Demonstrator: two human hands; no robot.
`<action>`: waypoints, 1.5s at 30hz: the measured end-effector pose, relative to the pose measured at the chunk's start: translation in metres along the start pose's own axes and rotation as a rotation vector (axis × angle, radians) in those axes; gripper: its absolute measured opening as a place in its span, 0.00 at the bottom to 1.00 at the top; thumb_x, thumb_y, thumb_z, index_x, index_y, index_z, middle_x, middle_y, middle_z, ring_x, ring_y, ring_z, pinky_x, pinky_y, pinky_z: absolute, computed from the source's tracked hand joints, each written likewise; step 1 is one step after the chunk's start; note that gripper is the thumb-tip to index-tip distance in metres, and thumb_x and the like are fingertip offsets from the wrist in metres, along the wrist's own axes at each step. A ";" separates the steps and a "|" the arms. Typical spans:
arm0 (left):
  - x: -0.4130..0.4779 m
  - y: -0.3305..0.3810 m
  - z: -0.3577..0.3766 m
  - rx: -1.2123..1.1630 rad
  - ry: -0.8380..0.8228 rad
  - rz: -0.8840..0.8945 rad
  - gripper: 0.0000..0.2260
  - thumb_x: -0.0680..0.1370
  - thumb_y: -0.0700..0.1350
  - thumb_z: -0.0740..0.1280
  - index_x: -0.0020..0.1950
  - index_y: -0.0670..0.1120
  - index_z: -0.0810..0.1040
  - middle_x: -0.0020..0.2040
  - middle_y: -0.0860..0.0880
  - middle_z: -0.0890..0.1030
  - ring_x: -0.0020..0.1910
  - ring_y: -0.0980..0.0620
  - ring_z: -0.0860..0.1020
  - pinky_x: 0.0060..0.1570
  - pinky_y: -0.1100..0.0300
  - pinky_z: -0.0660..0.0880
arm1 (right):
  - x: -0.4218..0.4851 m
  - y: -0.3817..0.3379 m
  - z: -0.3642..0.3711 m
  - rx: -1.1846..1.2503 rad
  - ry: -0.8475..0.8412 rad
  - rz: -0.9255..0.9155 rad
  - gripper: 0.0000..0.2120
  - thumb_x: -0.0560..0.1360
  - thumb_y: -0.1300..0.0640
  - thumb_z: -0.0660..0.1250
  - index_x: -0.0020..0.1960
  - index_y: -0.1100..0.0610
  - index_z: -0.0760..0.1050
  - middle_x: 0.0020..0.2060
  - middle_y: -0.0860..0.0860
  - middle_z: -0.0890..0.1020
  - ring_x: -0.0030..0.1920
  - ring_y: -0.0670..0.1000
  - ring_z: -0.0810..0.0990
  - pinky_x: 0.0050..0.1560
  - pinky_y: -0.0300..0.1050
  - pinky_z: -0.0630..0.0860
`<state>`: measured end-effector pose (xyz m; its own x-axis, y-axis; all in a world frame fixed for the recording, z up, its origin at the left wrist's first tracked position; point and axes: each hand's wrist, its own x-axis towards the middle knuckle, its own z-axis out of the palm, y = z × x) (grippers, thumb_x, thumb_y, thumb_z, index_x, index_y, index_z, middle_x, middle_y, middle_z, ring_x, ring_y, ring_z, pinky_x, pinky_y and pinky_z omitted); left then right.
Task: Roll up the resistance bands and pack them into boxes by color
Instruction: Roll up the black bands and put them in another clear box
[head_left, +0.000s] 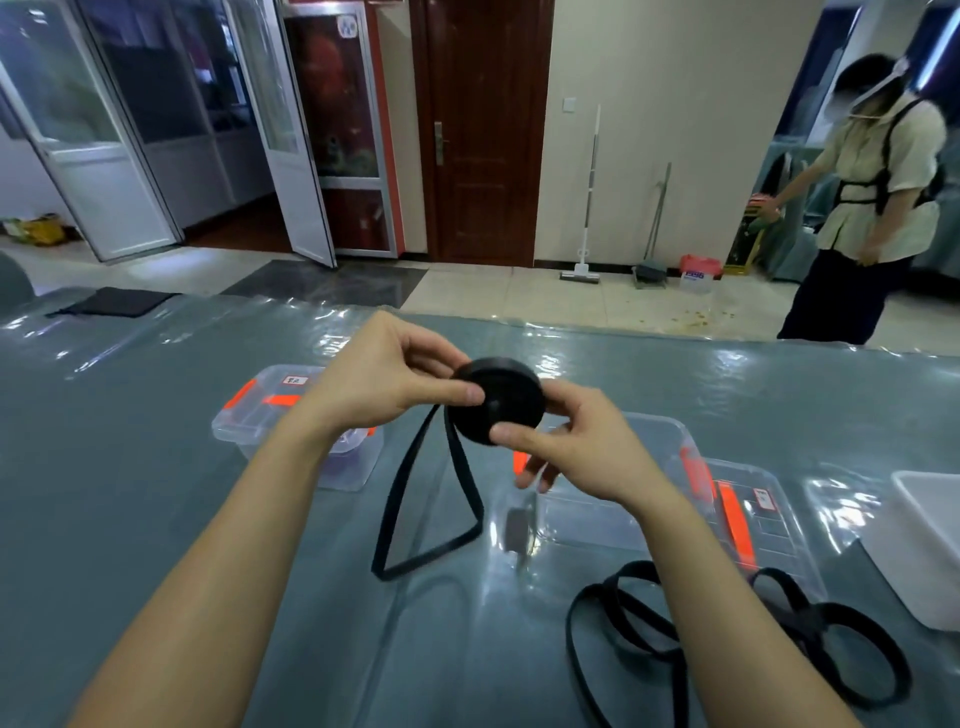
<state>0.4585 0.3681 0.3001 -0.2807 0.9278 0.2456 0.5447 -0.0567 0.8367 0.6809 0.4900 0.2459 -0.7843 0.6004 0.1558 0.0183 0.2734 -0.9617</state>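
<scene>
A black resistance band (498, 402) is partly wound into a thick coil held above the table, and its loose tail (415, 514) hangs down in a loop to the tabletop. My left hand (384, 379) pinches the coil's left side with thumb and fingers. My right hand (566, 447) grips its lower right edge with the thumb on the face. More black bands (810, 629) lie tangled at the near right. A clear plastic box with orange clips (291, 410) stands left behind my left wrist. A second clear box (649, 499) stands open under my right hand, its lid (763, 519) beside it.
The table wears a shiny teal plastic cover (156, 467). A white tray (930, 545) sits at the right edge and a dark cloth (119, 301) at the far left. Another person (872, 208) stands beyond the table at the right, near mops leaning on the wall.
</scene>
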 end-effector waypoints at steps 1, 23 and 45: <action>0.000 -0.003 0.001 0.076 -0.043 -0.013 0.12 0.67 0.47 0.87 0.49 0.50 0.91 0.43 0.48 0.90 0.45 0.48 0.90 0.57 0.45 0.86 | 0.000 0.001 -0.003 -0.092 0.009 0.006 0.20 0.74 0.51 0.83 0.63 0.49 0.83 0.58 0.47 0.87 0.33 0.62 0.88 0.32 0.54 0.83; -0.004 0.004 0.015 0.562 -0.207 0.104 0.07 0.70 0.53 0.83 0.44 0.55 0.90 0.36 0.58 0.88 0.38 0.61 0.86 0.46 0.51 0.83 | 0.002 0.013 0.009 -0.660 0.023 -0.139 0.08 0.76 0.42 0.78 0.49 0.44 0.83 0.38 0.40 0.86 0.37 0.45 0.84 0.43 0.47 0.81; -0.001 -0.042 0.008 -0.173 0.026 -0.003 0.15 0.66 0.48 0.87 0.52 0.51 0.92 0.48 0.46 0.91 0.51 0.46 0.90 0.60 0.49 0.85 | 0.001 0.036 0.003 0.228 0.051 0.022 0.18 0.74 0.58 0.80 0.62 0.62 0.82 0.55 0.58 0.89 0.46 0.63 0.90 0.52 0.56 0.88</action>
<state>0.4419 0.3722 0.2611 -0.3039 0.9184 0.2535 0.4006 -0.1183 0.9086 0.6793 0.4982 0.2110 -0.7527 0.6432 0.1403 -0.1107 0.0865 -0.9901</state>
